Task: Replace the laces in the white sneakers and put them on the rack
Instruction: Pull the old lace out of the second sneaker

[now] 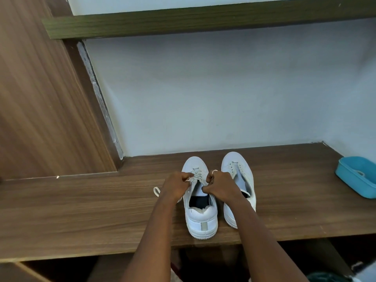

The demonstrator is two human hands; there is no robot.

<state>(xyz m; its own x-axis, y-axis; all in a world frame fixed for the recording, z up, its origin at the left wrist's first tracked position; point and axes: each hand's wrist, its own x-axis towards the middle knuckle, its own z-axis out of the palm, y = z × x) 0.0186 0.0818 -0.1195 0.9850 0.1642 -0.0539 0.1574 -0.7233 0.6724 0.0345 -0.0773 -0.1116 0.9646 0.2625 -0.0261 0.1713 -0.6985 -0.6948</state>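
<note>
Two white sneakers stand side by side on a wooden shelf (81, 210), toes toward the wall. Over the left sneaker (200, 218) both my hands work at the eyelets. My left hand (177, 187) pinches a strand of the white lace (194, 178) on the shoe's left side. My right hand (220, 187) pinches the lace on the right side, a ring showing on one finger. A loop of the lace (156, 191) trails onto the wood left of my left wrist. The right sneaker (240, 169) is laced, partly hidden by my right hand and forearm.
A blue plastic tub (358, 176) sits at the shelf's right end. A pale wall stands right behind the shoes, with a dark wooden shelf (183, 23) above. A wood panel (40, 98) closes the left side. Below the shelf is a dark opening.
</note>
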